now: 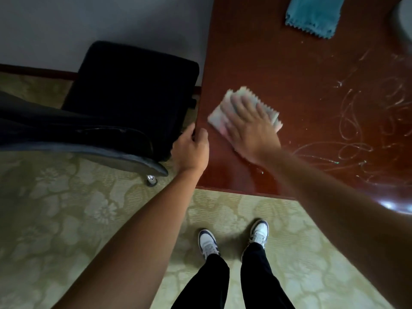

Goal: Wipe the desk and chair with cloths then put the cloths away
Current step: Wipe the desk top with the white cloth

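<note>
A: Entry, hand pose. The right hand lay flat on the pale cloth, fingers straight and spread, pressing it against the desk near the left edge. The arm reached in from the near right, blurred by motion.

B: And the left hand?

A: It gripped the left edge of the desk, thumb on top, fingers curled over the side. The forearm was extended from the near left.

B: Other task items?

A: A blue cloth lay on the far part of the desk, well apart from the pale one. The black chair stood just left of the desk, on the patterned carpet.

B: What was obscured?

A: The blue cloth's far end was cut off by the top of the frame. The left fingertips were hidden below the desk edge. A pale object at the far right was cropped and could not be identified. Whitish squiggled marks showed on the right of the desk.
</note>
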